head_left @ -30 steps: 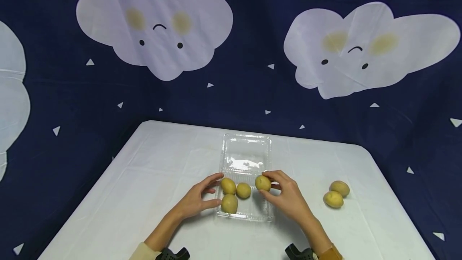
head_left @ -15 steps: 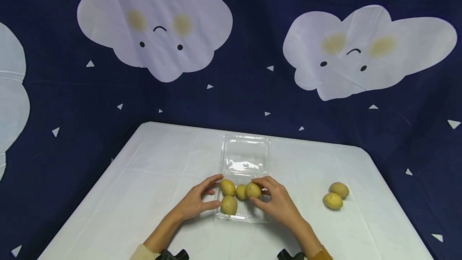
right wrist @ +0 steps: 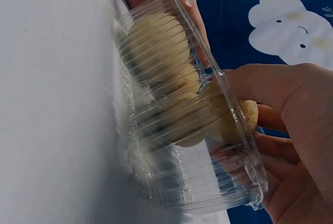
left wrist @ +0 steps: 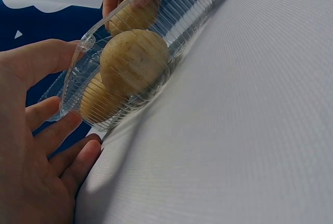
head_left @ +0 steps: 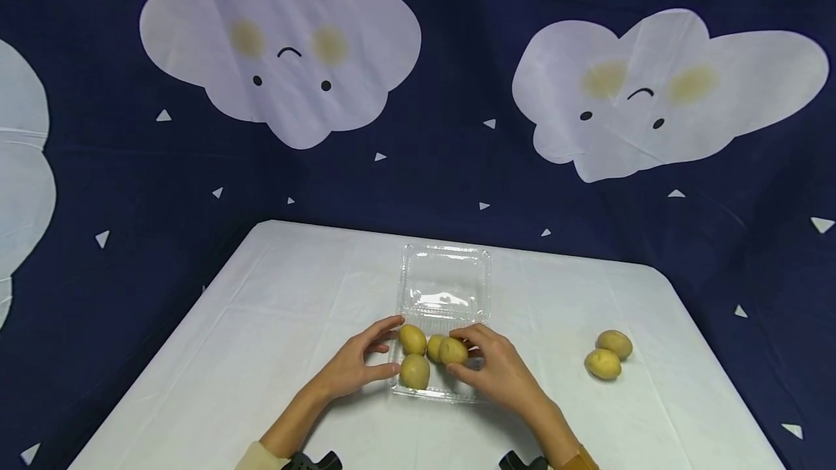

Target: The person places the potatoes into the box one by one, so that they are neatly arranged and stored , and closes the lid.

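A clear plastic clamshell container stands on the table with its lid folded back. Two potatoes sit along its left side, and a third potato is partly hidden beside them. My right hand pinches another potato between thumb and fingers, inside the container's rim against the third one; the right wrist view shows this held potato at the rim. My left hand rests at the container's left edge, fingers spread; in the left wrist view its fingertips touch the plastic wall.
Two more potatoes lie together on the white tabletop, right of the container. The lid extends toward the table's far edge. A dark blue cloth with cloud prints hangs behind the table.
My right hand has moved left and slightly nearer with its potato, from the container's right side to beside the potatoes inside. My left hand has stayed at the left edge.
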`<state>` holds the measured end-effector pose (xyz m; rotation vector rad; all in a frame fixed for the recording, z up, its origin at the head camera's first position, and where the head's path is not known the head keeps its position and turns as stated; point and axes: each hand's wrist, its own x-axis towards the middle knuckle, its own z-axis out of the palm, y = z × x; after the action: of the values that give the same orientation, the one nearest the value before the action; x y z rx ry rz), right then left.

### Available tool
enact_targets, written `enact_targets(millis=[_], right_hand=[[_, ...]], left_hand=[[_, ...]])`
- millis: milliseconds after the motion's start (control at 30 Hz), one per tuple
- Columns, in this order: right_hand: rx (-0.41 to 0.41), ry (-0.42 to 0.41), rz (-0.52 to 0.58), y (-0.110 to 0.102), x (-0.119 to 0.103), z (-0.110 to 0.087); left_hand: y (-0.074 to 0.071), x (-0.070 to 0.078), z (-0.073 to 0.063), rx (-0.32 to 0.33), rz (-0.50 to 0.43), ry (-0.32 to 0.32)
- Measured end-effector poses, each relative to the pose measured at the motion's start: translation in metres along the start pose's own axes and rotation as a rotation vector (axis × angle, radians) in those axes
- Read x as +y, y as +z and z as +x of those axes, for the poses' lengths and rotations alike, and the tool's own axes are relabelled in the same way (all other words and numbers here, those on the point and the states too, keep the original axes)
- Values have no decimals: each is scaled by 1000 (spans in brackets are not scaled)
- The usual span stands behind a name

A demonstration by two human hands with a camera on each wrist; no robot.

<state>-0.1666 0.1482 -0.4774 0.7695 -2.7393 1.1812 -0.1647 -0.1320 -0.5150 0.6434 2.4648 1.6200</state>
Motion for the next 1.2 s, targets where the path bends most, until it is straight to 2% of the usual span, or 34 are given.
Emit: enact_targets(millis=[300, 633, 767, 1200], right_hand=[[-21, -28, -12, -1, -3, -1], [-67, -75, -43, 5, -6, -6], [-73, -91, -60, 6, -7, -4], [-149, -56, -100, 6, -7, 0]], left_hand=[[-1, -2, 1, -3, -21, 22], [0, 0, -2, -12, 0, -18], [-1, 0, 1, 2, 10, -2], [1, -2, 2, 2, 10, -15]])
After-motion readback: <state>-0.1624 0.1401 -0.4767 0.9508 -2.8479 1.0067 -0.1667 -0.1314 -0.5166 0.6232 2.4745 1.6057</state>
